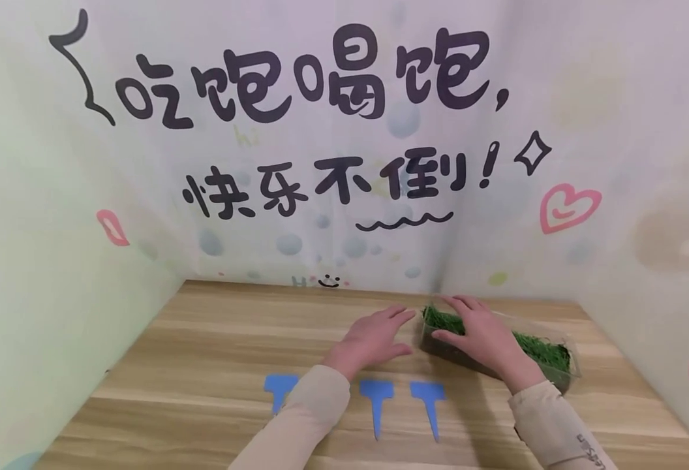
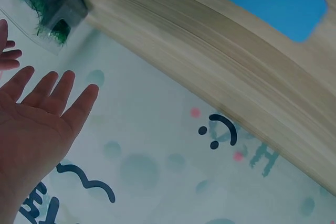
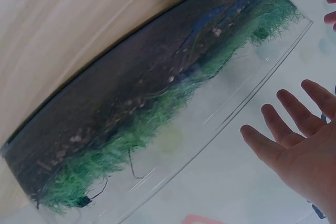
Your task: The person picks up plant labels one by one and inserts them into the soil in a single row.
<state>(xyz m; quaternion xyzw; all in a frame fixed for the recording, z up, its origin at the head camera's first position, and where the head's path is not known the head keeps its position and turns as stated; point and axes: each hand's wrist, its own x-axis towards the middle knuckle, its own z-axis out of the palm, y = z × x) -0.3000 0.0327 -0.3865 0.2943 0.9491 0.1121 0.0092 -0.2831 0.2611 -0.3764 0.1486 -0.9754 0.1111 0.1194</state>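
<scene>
A clear plastic box (image 1: pixel 547 356) of dark soil, topped with green grass (image 3: pixel 144 121), stands at the back right. My right hand (image 1: pixel 485 336) is above it in the head view, fingers spread; in the right wrist view that hand (image 3: pixel 304 140) shows apart from the box's rim. Just left of the box, my left hand (image 1: pixel 370 343) hovers with its fingers extended and nothing in them. Its palm and separate fingers show in the left wrist view, where the hand (image 2: pixel 44 114) is near the box's end (image 2: pixel 71 6).
Nearer me lie T-shaped blue plant labels: one (image 1: pixel 376 391) in the middle, another (image 1: pixel 428 393) to its right, and a third (image 1: pixel 280 384) partly hidden by my left sleeve. Printed cloth walls (image 1: pixel 321 254) enclose the wooden table (image 1: pixel 162 365) at the back and sides.
</scene>
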